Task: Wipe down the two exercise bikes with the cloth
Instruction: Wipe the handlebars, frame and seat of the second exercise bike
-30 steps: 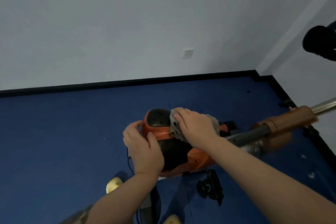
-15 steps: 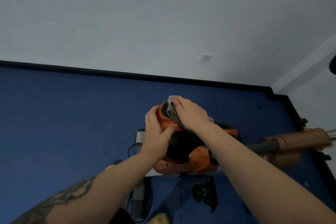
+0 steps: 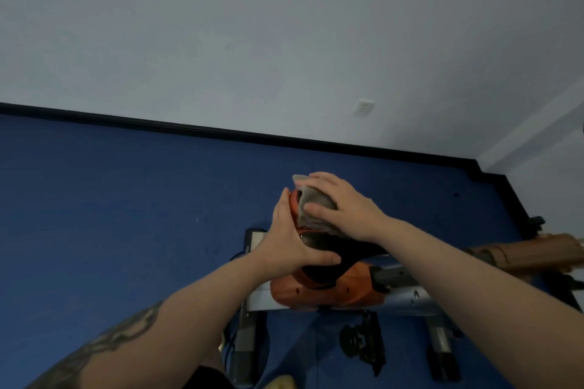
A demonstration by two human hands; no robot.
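Cloth [image 3: 311, 208], grey, soft and folded, lies under the right hand [image 3: 344, 207], whose fingers press it flat onto the rounded top of the orange exercise bike [image 3: 328, 292]. Left hand [image 3: 292, 241] curls around the smooth orange and black plastic shell just left of the cloth, thumb across the dark panel. Blue floor [image 3: 126, 199] spreads wide to the left; black skirting [image 3: 189, 129] edges the pale wall beyond.

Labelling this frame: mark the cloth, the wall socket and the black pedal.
cloth [image 3: 316, 202], head view, on its grey folds under the fingers.
wall socket [image 3: 364, 107], head view, on its white faceplate.
black pedal [image 3: 363, 345], head view, on its body.
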